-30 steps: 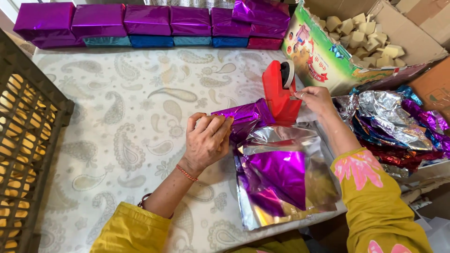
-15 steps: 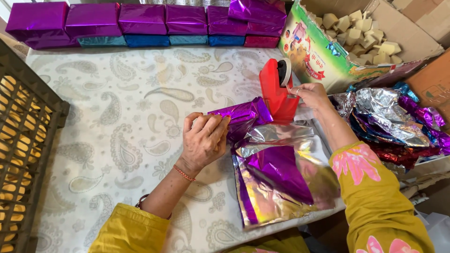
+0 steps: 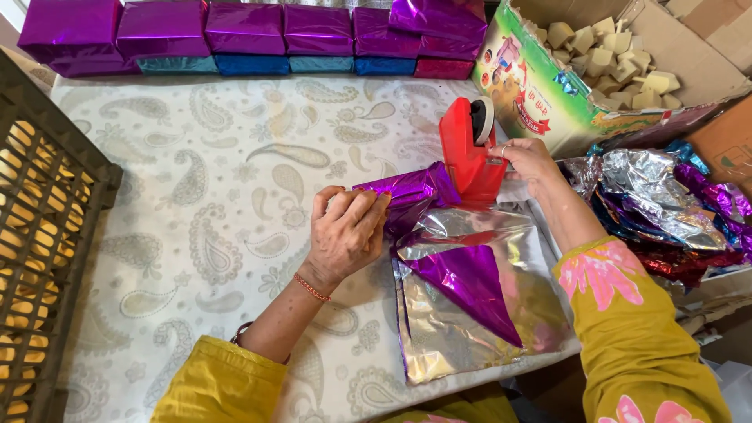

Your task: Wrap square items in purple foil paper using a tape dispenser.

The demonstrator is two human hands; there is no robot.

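Head-worn view, steeply down, close over table

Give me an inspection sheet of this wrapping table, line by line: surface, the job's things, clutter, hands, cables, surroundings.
Surface: table under a white paisley-print cloth.
Job's things: small box half wrapped in purple foil; red plastic tape dispenser; stack of silver and purple foil sheets at the near edge.
Clutter: row of purple and blue foil-wrapped boxes along the far edge; heap of crumpled mixed-colour foil on the right.
Hands: left hand presses on the box; right hand touches the dispenser.
Cables: nothing seen.
Surroundings: dark plastic lattice crate on the left; printed cardboard carton of pale blocks at the far right.
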